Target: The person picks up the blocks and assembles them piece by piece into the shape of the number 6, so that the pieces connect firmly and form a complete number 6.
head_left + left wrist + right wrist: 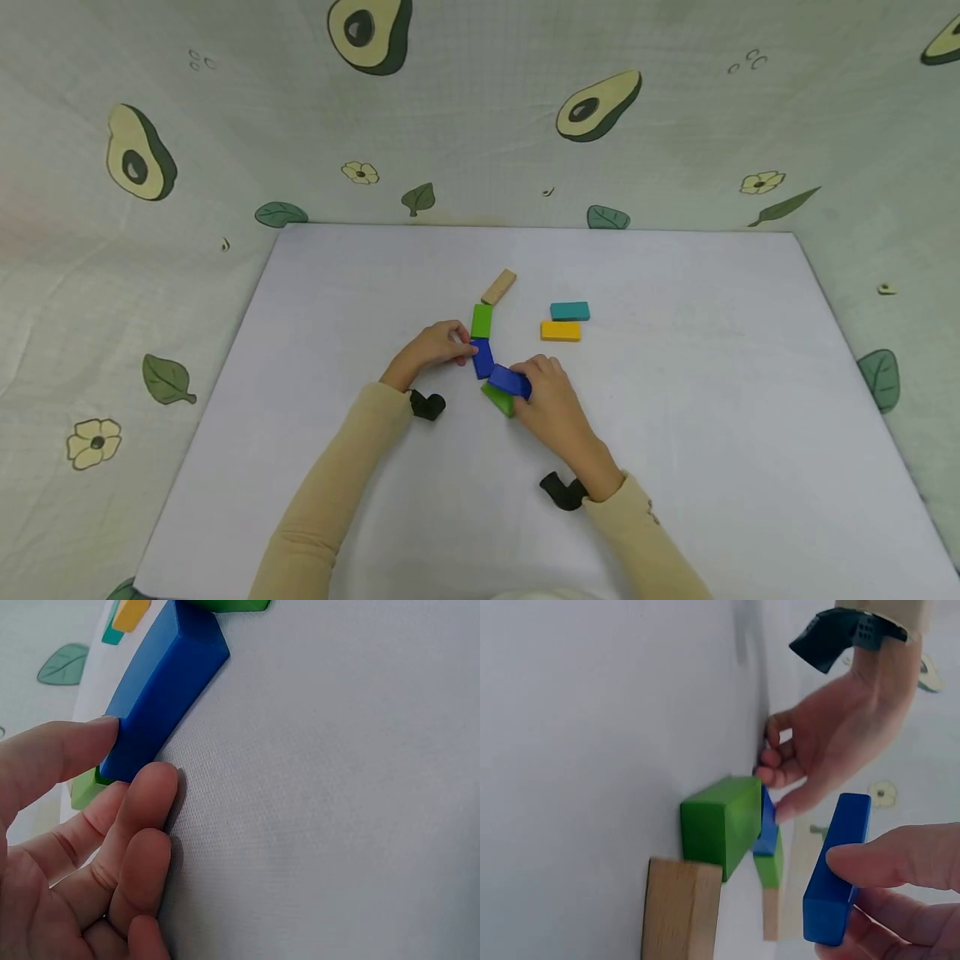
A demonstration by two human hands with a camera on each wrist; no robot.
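My left hand (437, 344) is at a blue block (483, 360) lying on the table. Its thumb and curled fingers (154, 791) touch that block near one end. Between thumb and fingers, my right hand (551, 404) pinches a second blue block (836, 870), held above a green block (498, 401). A wooden block (681, 911) lies against that green block in the right wrist view; the right hand hides it from the head view. Beyond the left hand's block, another green block (482, 321) and a natural wood block (498, 287) continue a curved line.
A teal block (570, 311) and a yellow block (560, 332) lie side by side, right of the line. The white table (712, 375) is bordered by cloth printed with avocados and leaves. Black straps (427, 406) circle both wrists.
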